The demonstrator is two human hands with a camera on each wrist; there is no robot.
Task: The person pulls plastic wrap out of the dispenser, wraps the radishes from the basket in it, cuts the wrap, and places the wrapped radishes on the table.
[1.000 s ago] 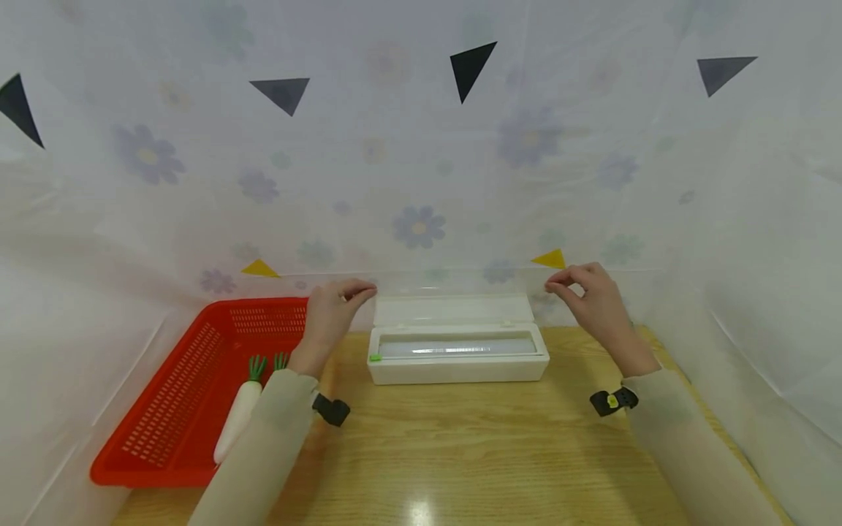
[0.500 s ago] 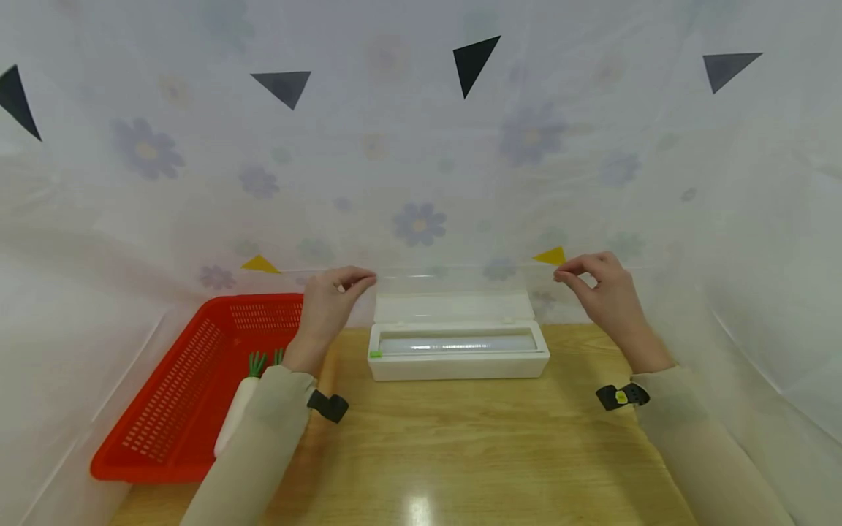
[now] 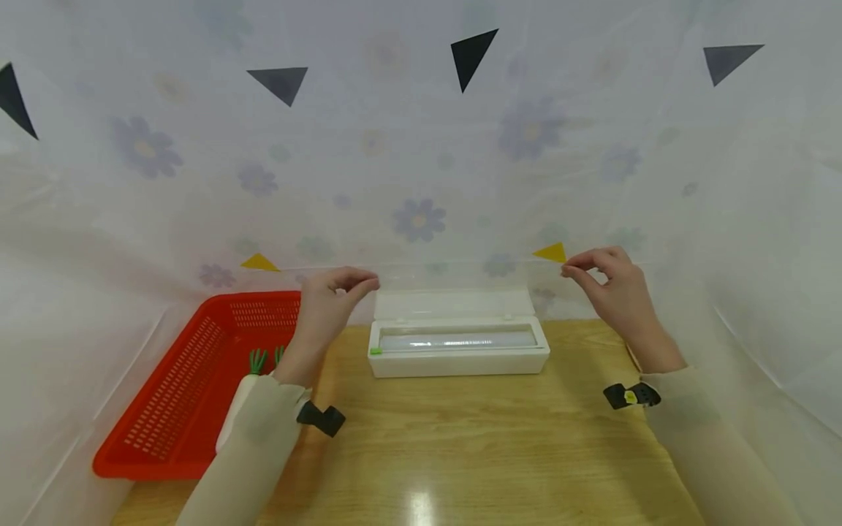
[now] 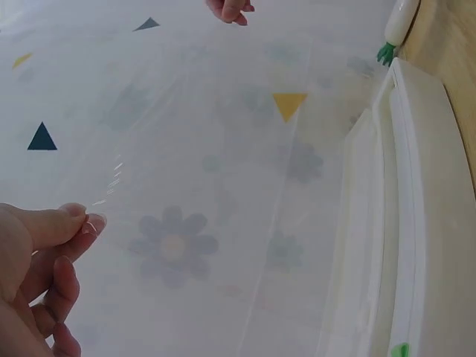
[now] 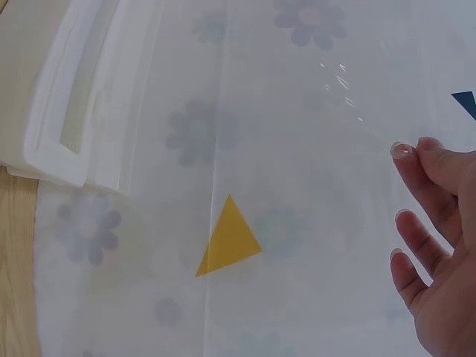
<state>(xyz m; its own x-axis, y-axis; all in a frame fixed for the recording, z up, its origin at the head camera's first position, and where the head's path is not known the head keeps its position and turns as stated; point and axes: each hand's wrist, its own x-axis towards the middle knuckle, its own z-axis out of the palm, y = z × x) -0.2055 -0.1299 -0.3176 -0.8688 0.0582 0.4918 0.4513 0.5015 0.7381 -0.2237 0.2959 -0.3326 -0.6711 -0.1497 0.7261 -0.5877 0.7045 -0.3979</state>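
A white cling film box [image 3: 460, 365] stands on the table with its lid [image 3: 454, 303] raised at the back and a roll [image 3: 460, 340] inside. Clear cling film [image 4: 115, 178] is nearly invisible; glints show it beside the fingertips in both wrist views. My left hand [image 3: 325, 310] pinches its edge between thumb and index finger, above the box's left end. To the right of the box, my right hand [image 3: 615, 292] pinches the film likewise, its other fingers [image 5: 420, 242] loosely bent. Both hands are raised above the box, well apart.
A red basket [image 3: 148, 380] at the left holds white radishes [image 3: 233, 413] with green tops, partly hidden by my left sleeve. Another radish [image 4: 401, 18] lies past the box's right end in the left wrist view. A flower-patterned curtain [image 3: 421, 146] hangs behind the wooden table [image 3: 460, 438].
My right hand has moved right and slightly up, away from the box. My left hand has risen a little. The gap between the hands has widened; both keep their pinch.
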